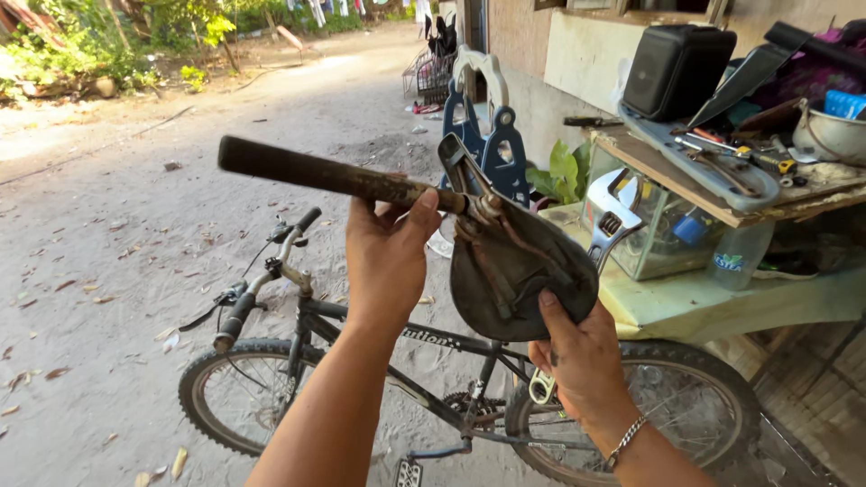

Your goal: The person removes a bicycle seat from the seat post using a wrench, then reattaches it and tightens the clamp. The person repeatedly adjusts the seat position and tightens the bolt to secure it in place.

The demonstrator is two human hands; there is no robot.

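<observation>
Seatpost [334, 173] first, at the left of what I hold: a dark, rusty tube that runs from upper left down to the right and ends under the saddle [519, 266]. I judge it stiff and fairly heavy for its size, rough with rust, so it should not slip. My left hand [386, 261] is clenched round the tube just short of the clamp, which looks the best place to carry the weight. The long axis lies near level, tilted slightly down toward the right, free end pointing left, away from the bench [722, 302].

Further right, the saddle is turned with its underside and rails toward me, its nose up by the clamp and its broad rear low. The shell looks hard but worn, the rails thin. My right hand [582, 356] grips the lower rear edge, thumb on the underside. All of it is held in the air above the bicycle [433, 361], which stands on the sandy ground without a seat.
</observation>
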